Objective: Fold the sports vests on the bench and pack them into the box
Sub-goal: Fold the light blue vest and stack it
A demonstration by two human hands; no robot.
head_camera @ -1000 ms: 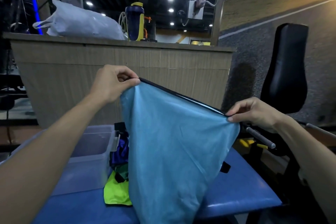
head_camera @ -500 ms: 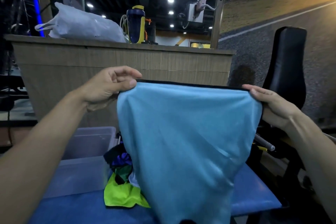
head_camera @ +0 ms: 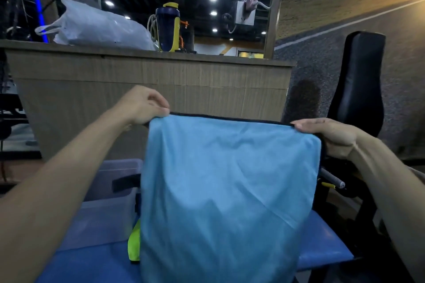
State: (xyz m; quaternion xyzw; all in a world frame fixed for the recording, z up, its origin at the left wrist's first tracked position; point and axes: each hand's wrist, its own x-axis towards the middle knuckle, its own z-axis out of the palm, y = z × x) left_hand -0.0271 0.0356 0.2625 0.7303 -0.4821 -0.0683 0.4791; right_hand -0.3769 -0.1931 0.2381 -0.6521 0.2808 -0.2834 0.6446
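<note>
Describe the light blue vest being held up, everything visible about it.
The light blue vest is a thin, smooth, slightly wrinkled fabric with a dark trim along its top edge. It hangs upright, spread nearly flat in the air, with the trimmed edge stretched roughly level. The left hand pinches its top left corner and the right hand grips its top right corner. It hangs in front of the blue bench, hiding most of a neon yellow garment behind it. Its lower end runs out of frame.

Vest (head_camera: 230, 190) hangs betw. hands, over bench (head_camera: 322, 250); box (head_camera: 108, 190) left.
</note>
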